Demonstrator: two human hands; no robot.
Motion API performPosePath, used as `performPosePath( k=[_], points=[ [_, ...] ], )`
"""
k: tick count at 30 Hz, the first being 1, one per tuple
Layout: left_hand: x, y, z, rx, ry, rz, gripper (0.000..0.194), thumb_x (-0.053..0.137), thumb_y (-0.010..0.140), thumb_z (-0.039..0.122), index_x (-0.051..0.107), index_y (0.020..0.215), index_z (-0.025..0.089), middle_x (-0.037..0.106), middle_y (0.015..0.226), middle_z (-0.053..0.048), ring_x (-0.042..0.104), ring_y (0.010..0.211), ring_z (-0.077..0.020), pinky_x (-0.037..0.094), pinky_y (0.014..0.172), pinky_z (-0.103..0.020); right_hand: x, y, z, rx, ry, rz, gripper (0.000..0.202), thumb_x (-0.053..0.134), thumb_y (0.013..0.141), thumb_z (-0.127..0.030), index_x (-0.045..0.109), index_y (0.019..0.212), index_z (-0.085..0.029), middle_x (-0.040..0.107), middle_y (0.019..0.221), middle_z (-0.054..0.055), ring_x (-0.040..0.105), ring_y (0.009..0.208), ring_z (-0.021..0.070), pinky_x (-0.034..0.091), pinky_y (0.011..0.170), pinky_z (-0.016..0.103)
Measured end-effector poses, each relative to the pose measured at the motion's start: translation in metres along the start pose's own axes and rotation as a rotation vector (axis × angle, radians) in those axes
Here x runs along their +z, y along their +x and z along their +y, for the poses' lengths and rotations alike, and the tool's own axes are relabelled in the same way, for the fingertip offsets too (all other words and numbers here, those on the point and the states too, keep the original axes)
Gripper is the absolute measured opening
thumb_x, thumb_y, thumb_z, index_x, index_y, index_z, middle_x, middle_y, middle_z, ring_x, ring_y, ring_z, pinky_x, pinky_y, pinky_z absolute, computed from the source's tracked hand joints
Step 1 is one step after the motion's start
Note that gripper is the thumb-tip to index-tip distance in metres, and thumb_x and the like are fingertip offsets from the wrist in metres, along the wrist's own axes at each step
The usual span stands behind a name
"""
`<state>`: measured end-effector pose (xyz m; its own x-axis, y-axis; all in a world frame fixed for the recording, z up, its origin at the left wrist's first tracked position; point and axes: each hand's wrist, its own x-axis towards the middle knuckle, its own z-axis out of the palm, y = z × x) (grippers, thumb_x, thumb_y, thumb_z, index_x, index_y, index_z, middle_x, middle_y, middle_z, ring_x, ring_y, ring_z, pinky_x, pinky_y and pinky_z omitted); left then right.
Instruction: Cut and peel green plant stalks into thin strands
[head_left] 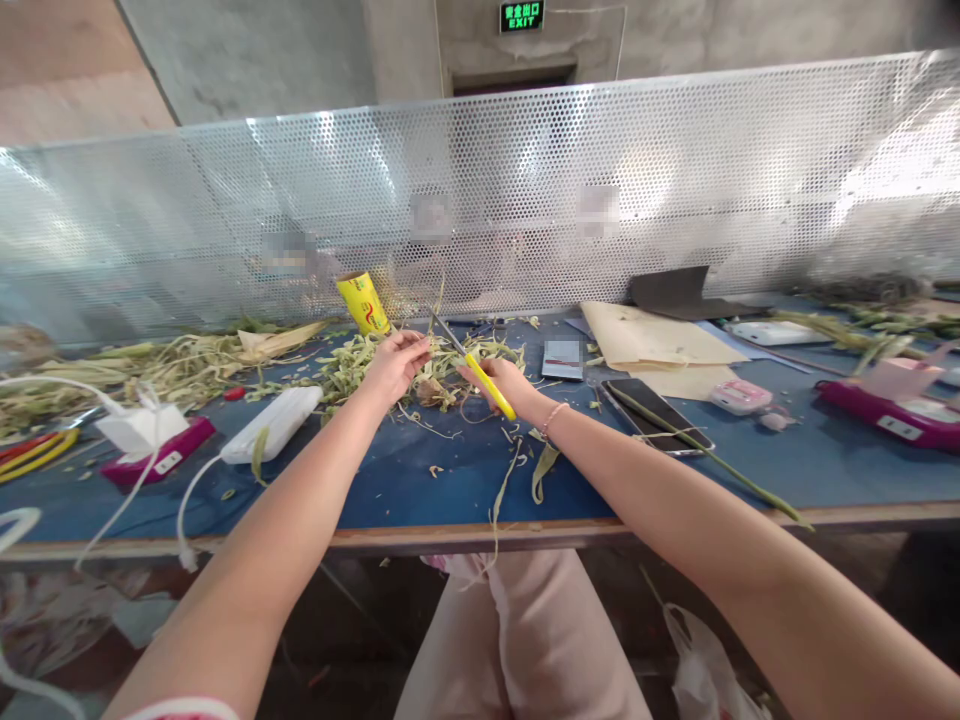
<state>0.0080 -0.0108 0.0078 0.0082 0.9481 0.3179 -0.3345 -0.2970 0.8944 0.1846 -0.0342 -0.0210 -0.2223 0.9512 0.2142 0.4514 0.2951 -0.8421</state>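
Observation:
My right hand is closed around a yellow-handled tool, whose narrow metal blade points up and to the left. To its left, my left hand has its fingers pinched together at the tips; anything between them is too small to name. Pale green dried plant strips lie in a pile beneath and around both hands. Just behind my left hand leans a yellow cylinder with red print. A loose strip trails over the table's front edge, below my right hand.
On the blue table, a white power bank and purple power strip lie left. A dark phone, brown paper, pink case and another purple strip lie right. Behind stands a perforated metal screen.

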Motion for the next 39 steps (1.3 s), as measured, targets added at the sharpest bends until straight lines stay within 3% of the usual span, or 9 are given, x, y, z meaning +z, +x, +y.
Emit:
performPosePath(
  k=[8,15,22,24,29,31,33,36,39],
  points=[
    [0.0,0.0,0.002,-0.003,0.006,-0.03,0.021,0.076,0.051,0.012,0.058,0.062,0.014,0.06,0.057,0.004,0.058,0.054,-0.0059,0.049,0.058,-0.019,0.0,-0.007,-0.011,-0.022,-0.057,-0.007,0.031,0.047,0.081,-0.042,0.05,0.061,-0.019,0.045,0.042,0.001,0.051,0.04,0.0166,0.036,0.043,0.026],
    [-0.004,0.003,0.004,-0.011,-0.006,-0.002,0.019,0.073,0.053,0.009,0.058,0.063,0.014,0.06,0.058,0.003,0.057,0.054,-0.0062,0.048,0.057,-0.018,0.001,-0.004,-0.008,0.015,-0.04,0.006,0.039,0.046,0.078,-0.054,0.047,0.06,-0.019,0.046,0.044,0.001,0.046,0.031,0.0149,0.036,0.037,0.027],
    [-0.017,0.012,0.012,-0.019,0.046,0.079,0.015,0.066,0.054,0.006,0.058,0.064,0.013,0.059,0.061,0.0,0.052,0.052,-0.0061,0.043,0.053,-0.02,-0.001,0.012,0.017,0.042,0.132,0.097,0.047,0.049,0.074,-0.062,0.038,0.054,-0.021,0.04,0.039,-0.002,0.045,0.031,0.0124,0.039,0.038,0.026],
    [-0.026,0.017,0.016,-0.004,0.135,0.131,0.016,0.066,0.053,0.009,0.058,0.066,0.014,0.058,0.062,0.001,0.05,0.052,-0.0061,0.042,0.054,-0.021,-0.001,0.016,0.024,0.067,0.197,0.1,0.048,0.05,0.071,-0.064,0.037,0.054,-0.021,0.039,0.039,-0.003,0.043,0.03,0.0115,0.037,0.035,0.026],
    [-0.058,0.026,0.025,0.045,0.486,0.4,0.029,0.068,0.047,0.01,0.052,0.069,0.019,0.05,0.051,0.005,0.049,0.052,-0.0122,0.038,0.06,-0.026,-0.001,0.018,0.027,0.078,0.266,0.087,0.05,0.05,0.07,-0.066,0.037,0.052,-0.021,0.037,0.038,-0.003,0.04,0.029,0.0106,0.035,0.033,0.026],
    [-0.068,0.026,0.027,0.051,0.856,0.447,0.03,0.07,0.046,0.012,0.049,0.065,0.021,0.051,0.051,0.004,0.055,0.063,-0.0185,0.038,0.067,-0.028,-0.001,0.015,0.024,0.087,0.264,0.083,0.05,0.05,0.069,-0.066,0.037,0.051,-0.021,0.037,0.038,-0.003,0.04,0.029,0.0109,0.033,0.032,0.026],
    [-0.074,0.026,0.029,0.12,1.079,0.421,0.034,0.07,0.042,0.009,0.045,0.061,0.022,0.053,0.056,0.001,0.057,0.076,-0.0241,0.038,0.074,-0.031,0.0,0.013,0.021,0.096,0.265,0.082,0.049,0.052,0.069,-0.065,0.037,0.051,-0.021,0.037,0.038,-0.003,0.04,0.029,0.0107,0.034,0.033,0.026],
    [-0.075,0.025,0.034,0.231,1.184,0.358,0.035,0.07,0.04,0.006,0.046,0.059,0.022,0.057,0.065,-0.003,0.056,0.087,-0.0263,0.037,0.079,-0.03,0.0,0.012,0.017,0.121,0.299,0.079,0.048,0.053,0.069,-0.063,0.039,0.052,-0.021,0.038,0.038,-0.003,0.039,0.029,0.0098,0.034,0.032,0.026],
    [-0.074,0.025,0.039,0.138,1.394,0.213,0.026,0.074,0.044,0.02,0.048,0.046,0.022,0.049,0.047,-0.001,0.056,0.067,-0.0242,0.038,0.067,-0.029,0.001,0.012,0.016,0.138,0.346,0.08,0.048,0.054,0.07,-0.062,0.039,0.051,-0.021,0.037,0.037,-0.004,0.037,0.028,0.0085,0.032,0.031,0.024]
  ],
)
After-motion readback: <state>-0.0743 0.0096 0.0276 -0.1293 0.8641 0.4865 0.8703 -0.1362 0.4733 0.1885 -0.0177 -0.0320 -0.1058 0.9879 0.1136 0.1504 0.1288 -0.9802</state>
